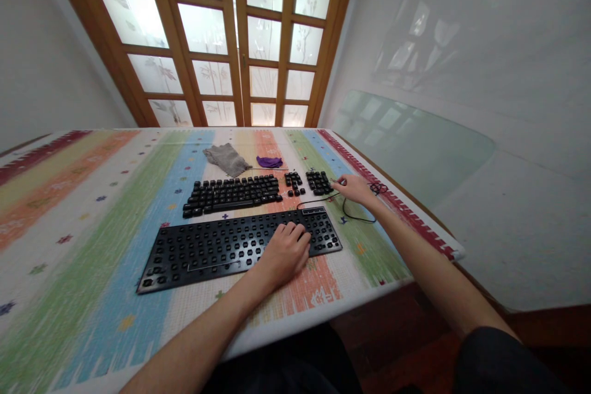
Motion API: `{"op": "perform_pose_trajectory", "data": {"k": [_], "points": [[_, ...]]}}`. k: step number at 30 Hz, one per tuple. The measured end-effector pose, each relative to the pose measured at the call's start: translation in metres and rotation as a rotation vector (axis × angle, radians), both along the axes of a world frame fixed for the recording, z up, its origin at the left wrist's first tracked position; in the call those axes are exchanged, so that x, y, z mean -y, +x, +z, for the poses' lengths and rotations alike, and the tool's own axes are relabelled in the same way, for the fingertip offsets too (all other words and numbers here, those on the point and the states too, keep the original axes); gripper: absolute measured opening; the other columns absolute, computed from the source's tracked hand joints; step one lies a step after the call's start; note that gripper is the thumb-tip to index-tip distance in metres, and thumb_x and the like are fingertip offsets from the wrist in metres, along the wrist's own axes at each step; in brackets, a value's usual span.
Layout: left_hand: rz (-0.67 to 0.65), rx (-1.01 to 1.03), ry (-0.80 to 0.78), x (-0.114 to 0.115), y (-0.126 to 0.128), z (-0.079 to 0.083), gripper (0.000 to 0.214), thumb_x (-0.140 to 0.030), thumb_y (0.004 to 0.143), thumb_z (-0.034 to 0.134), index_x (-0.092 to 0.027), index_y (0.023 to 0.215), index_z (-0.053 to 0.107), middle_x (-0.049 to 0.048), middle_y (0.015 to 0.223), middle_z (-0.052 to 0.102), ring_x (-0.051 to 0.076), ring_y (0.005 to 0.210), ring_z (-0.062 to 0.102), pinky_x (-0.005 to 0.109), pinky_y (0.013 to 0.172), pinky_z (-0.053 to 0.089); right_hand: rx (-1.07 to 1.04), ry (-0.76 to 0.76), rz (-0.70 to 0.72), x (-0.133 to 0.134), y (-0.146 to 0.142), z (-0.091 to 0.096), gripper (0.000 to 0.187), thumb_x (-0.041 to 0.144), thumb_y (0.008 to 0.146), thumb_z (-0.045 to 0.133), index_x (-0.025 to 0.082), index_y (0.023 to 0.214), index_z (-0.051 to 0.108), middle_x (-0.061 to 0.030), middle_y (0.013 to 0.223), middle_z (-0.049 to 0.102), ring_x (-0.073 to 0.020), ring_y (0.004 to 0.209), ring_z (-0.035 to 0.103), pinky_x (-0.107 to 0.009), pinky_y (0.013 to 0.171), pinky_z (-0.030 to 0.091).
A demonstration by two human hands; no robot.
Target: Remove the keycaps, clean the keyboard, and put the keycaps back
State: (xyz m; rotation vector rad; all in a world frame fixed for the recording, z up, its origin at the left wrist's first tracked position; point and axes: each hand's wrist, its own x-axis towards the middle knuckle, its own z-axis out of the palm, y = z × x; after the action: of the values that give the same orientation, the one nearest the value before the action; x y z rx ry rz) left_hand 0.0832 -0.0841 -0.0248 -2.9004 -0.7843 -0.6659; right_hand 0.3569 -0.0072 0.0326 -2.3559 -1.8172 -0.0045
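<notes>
A black keyboard without its keycaps lies slantwise near the table's front edge, its switches exposed. My left hand rests on its right part, fingers bent down and close together; what lies under the fingertips is hidden. Behind it, loose black keycaps stand in keyboard order: a large block, a small cluster and a number-pad group. My right hand is at the right edge of that last group, thumb and fingers pinched. Whatever sits in the pinch is too small to make out.
A grey cloth glove and a purple cloth lie behind the keycaps, with a thin rod near them. The black cable loops under my right forearm. A white wall borders the table's right side.
</notes>
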Motion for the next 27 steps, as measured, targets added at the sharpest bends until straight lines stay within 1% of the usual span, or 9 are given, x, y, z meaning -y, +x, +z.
{"op": "perform_pose_trajectory", "data": {"k": [3, 6, 9, 11, 14, 17, 21, 24, 27], "points": [[0.004, 0.001, -0.004, 0.0, 0.0, 0.0, 0.015, -0.022, 0.094, 0.047, -0.017, 0.1, 0.06, 0.0101, 0.1, 0.059, 0.025, 0.094, 0.051, 0.041, 0.08, 0.042, -0.071, -0.002, 0.113, 0.011, -0.008, 0.003, 0.037, 0.039, 0.094, 0.048, 0.012, 0.094, 0.074, -0.0105, 0.091, 0.075, -0.02, 0.084, 0.067, -0.025, 0.071, 0.043], [0.018, -0.026, 0.021, 0.002, 0.0, 0.002, 0.017, -0.023, 0.096, 0.045, -0.017, 0.098, 0.06, 0.0107, 0.1, 0.06, 0.025, 0.095, 0.052, 0.041, 0.08, 0.042, -0.19, 0.003, 0.272, 0.022, -0.018, 0.002, 0.032, 0.033, 0.094, 0.048, 0.013, 0.093, 0.072, -0.0081, 0.083, 0.074, -0.018, 0.074, 0.064, -0.025, 0.067, 0.042], [0.022, -0.084, 0.064, 0.007, 0.0, 0.008, 0.016, -0.021, 0.096, 0.044, -0.016, 0.094, 0.059, 0.0098, 0.098, 0.06, 0.024, 0.092, 0.053, 0.04, 0.079, 0.042, -0.26, 0.034, 0.418, 0.031, -0.034, -0.002, 0.026, 0.03, 0.091, 0.051, 0.014, 0.093, 0.07, -0.0063, 0.081, 0.073, -0.0173, 0.072, 0.062, -0.025, 0.066, 0.041], [0.024, -0.104, 0.084, 0.012, -0.002, 0.013, 0.015, -0.022, 0.096, 0.044, -0.016, 0.094, 0.058, 0.0091, 0.096, 0.061, 0.024, 0.091, 0.054, 0.039, 0.079, 0.042, -0.296, 0.067, 0.511, 0.037, -0.048, -0.004, 0.026, 0.032, 0.092, 0.05, 0.014, 0.09, 0.069, -0.0061, 0.08, 0.071, -0.0174, 0.072, 0.061, -0.025, 0.067, 0.041], [0.088, -0.047, 0.067, 0.021, -0.011, 0.02, 0.017, -0.028, 0.097, 0.046, -0.016, 0.097, 0.059, 0.0094, 0.095, 0.063, 0.026, 0.094, 0.055, 0.039, 0.081, 0.043, -0.377, 0.167, 0.617, 0.044, -0.073, -0.006, 0.03, 0.035, 0.094, 0.047, 0.015, 0.088, 0.068, -0.0067, 0.082, 0.071, -0.0179, 0.075, 0.061, -0.026, 0.071, 0.043], [0.252, 0.172, -0.032, 0.028, -0.026, 0.021, 0.02, -0.03, 0.096, 0.05, -0.015, 0.104, 0.061, 0.0099, 0.099, 0.066, 0.026, 0.097, 0.056, 0.041, 0.085, 0.046, -0.475, 0.232, 0.716, 0.05, -0.098, -0.004, 0.03, 0.036, 0.095, 0.046, 0.016, 0.09, 0.067, -0.0069, 0.084, 0.071, -0.0183, 0.078, 0.063, -0.027, 0.075, 0.044], [0.438, 0.573, -0.277, 0.026, -0.047, 0.016, 0.021, -0.031, 0.097, 0.05, -0.017, 0.103, 0.065, 0.0073, 0.101, 0.07, 0.023, 0.098, 0.06, 0.038, 0.09, 0.048, -0.58, 0.267, 0.843, 0.057, -0.13, -0.003, 0.029, 0.037, 0.095, 0.047, 0.017, 0.089, 0.067, -0.0058, 0.083, 0.07, -0.0175, 0.077, 0.063, -0.027, 0.076, 0.046], [0.502, 0.774, -0.401, 0.02, -0.055, 0.015, 0.028, -0.034, 0.098, 0.047, -0.017, 0.106, 0.068, 0.007, 0.103, 0.071, 0.021, 0.096, 0.063, 0.035, 0.088, 0.049, -0.657, 0.259, 0.912, 0.061, -0.153, -0.005, 0.033, 0.038, 0.097, 0.044, 0.016, 0.087, 0.067, -0.0049, 0.079, 0.069, -0.0172, 0.074, 0.062, -0.027, 0.075, 0.046], [0.503, 0.943, -0.453, 0.015, -0.055, 0.02, 0.035, -0.04, 0.099, 0.044, -0.017, 0.104, 0.071, 0.0067, 0.102, 0.071, 0.02, 0.094, 0.065, 0.032, 0.086, 0.05, -0.765, 0.245, 0.946, 0.061, -0.173, -0.008, 0.034, 0.039, 0.097, 0.044, 0.016, 0.091, 0.069, -0.0049, 0.082, 0.07, -0.0171, 0.076, 0.062, -0.027, 0.075, 0.047]]}}
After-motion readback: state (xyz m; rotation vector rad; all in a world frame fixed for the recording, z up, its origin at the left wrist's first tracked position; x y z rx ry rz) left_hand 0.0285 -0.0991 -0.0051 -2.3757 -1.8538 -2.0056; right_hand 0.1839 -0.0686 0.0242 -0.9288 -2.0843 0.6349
